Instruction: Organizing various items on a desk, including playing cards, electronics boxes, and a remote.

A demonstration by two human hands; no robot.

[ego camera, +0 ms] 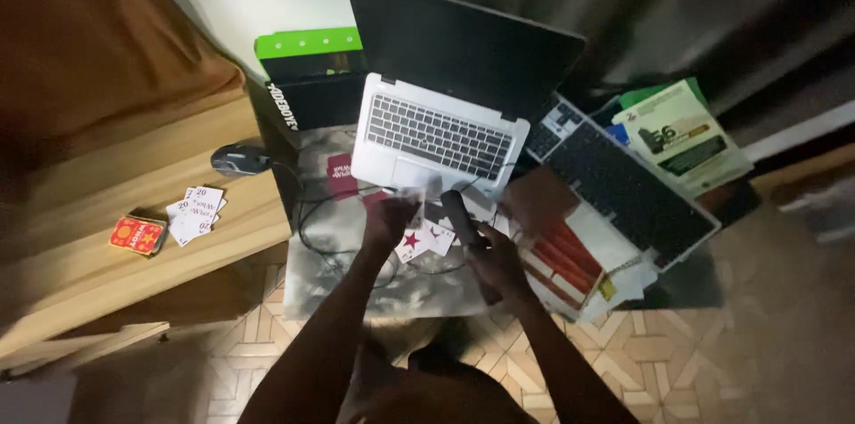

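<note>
Two hands sit low in the middle of the frame, and I read them first. My left hand is closed around what looks like a pale card, blurred, so I cannot say how firmly. My right hand grips a dark stick-shaped object, perhaps a torch or remote; the picture is too dim to tell which. Just between the hands lie a few playing cards with red star marks, resting on a grey printed sheet spread over the patterned floor. I judge the work in hand to be sorting or inspecting these cards under poor light; any further move calls for a steady left grip and keeping the stick clear of the black cable looping beside the cards.

Right of the hands lies a notebook with red stripes, partly under a black keyboard that slants toward the right edge. Past the cards stands an open silver laptop, screen dark. At left centre, on a wooden bench, lie a small red card box and a fan of white cards, well apart from the hands, with a dark mouse beyond. Farther up, a black box with a green lid sits behind the laptop, and at upper right a green and white leaflet lies flat.
</note>
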